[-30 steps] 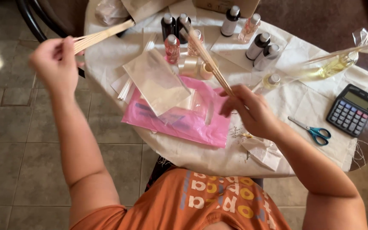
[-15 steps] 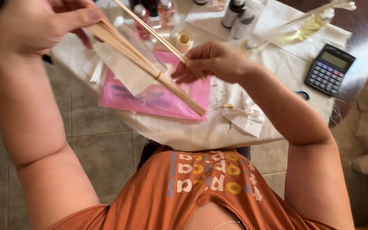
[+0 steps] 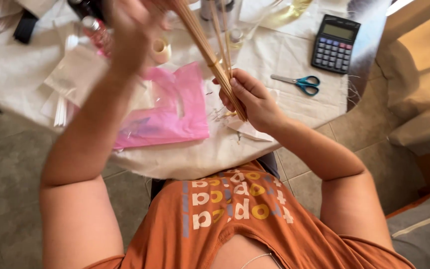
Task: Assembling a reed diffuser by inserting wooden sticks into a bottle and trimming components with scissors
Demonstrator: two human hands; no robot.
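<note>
Table: round table [image 3: 16, 74] under a white cloth, its near edge just in front of the person's lap.
Pink bag: pink plastic bag [image 3: 170, 112] lies flat near that edge, left of the sticks.
Sticks: bundle of thin wooden sticks [image 3: 210, 55] slants up over the cloth.
Right hand: right hand [image 3: 252, 99] is curled closed round the bundle's lower end.
Left hand: left hand [image 3: 135, 27] is raised at the upper end, blurred; grip cannot be told.
Open room: bare cloth between the right hand and the scissors [image 3: 299, 82]; calculator [image 3: 335, 44] lies beyond.

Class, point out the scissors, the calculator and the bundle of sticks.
scissors [image 3: 305, 84]: head view, blue handles.
calculator [image 3: 335, 44]: head view, keypad.
bundle of sticks [image 3: 210, 54]: head view, mid-length, above the right hand [image 3: 251, 99].
</note>
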